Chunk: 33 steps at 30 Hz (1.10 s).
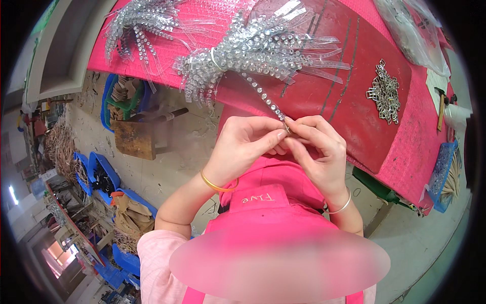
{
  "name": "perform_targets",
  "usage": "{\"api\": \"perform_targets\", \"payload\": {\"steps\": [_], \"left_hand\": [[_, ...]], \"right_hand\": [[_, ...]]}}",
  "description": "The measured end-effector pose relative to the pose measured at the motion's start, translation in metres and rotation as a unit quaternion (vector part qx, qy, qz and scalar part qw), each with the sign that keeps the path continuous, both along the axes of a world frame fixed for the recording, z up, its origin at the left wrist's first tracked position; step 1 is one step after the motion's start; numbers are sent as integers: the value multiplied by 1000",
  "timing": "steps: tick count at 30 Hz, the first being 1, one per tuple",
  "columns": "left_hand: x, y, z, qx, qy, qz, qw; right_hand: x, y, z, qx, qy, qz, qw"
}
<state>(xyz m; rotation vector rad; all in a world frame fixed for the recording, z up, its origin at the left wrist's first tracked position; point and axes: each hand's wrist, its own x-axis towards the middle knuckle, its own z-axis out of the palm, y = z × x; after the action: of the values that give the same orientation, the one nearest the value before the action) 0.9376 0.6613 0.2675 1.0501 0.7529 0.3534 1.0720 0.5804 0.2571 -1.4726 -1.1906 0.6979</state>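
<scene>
Both hands meet at the near edge of the table. My left hand (248, 139) and my right hand (319, 144) pinch the end of a clear strap studded with rhinestones (262, 95). A small metal piece (287, 129) shows at the fingertips, mostly covered; it looks like a buckle. From there the strap runs up and left to a large bundle of rhinestone straps (243, 53), gathered by a pale band. Right of the hands, a heap of silver metal buckles (386, 93) lies on the dark red mat (349, 137).
A second strap bundle (134, 25) lies at the far left of the pink-covered table (395, 169). Along the right side are a hammer (441, 109), a clear plastic bag (415, 38) and a blue basket (441, 177). A wooden stool (134, 139) and blue bins (101, 175) stand left below.
</scene>
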Motion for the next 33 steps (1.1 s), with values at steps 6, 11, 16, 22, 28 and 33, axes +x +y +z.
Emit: {"api": "perform_targets", "payload": {"steps": [6,11,16,22,28,33], "left_hand": [[-1,-1,-1,59,5,-23,998],[-3,5,0,-60,-10,-64,996],[-3,7,5,-127,-17,-49,991],[0,-1,-7,-11,0,-29,1000],[2,-8,-2,247,100,-24,964],[5,-13,7,433,91,-16,897]], "right_hand": [[8,1,-8,-15,31,12,999],[4,-1,-4,-75,245,-34,966],[8,0,-4,-75,197,-41,977],[9,1,-2,-46,65,-14,997],[7,0,2,26,-116,-24,993],[4,1,5,87,-208,-14,974]]}}
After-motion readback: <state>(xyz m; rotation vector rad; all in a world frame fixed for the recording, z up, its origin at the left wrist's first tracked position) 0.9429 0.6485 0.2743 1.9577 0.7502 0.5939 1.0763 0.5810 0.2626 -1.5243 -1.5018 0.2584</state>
